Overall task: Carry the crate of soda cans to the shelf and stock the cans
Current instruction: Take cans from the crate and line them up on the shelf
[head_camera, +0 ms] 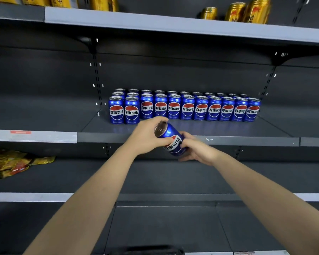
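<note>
A blue soda can (170, 139) is tilted with its top toward the upper left, held in front of the middle shelf's edge (228, 140). My left hand (147, 138) grips its upper end and my right hand (197, 150) grips its lower end from the right. On the shelf behind stand rows of matching blue cans (188, 108), upright with labels facing out; two cans at the left end stand further forward than the rest. A dark shape at the bottom edge (145, 251) may be the crate; little of it shows.
Gold cans (247, 11) stand on the top shelf. Yellow and red snack packets (11, 162) lie on the lower shelf at left. Bare shelf surface (219, 127) lies in front of the blue rows. Shelf brackets (95, 70) run up the back panel.
</note>
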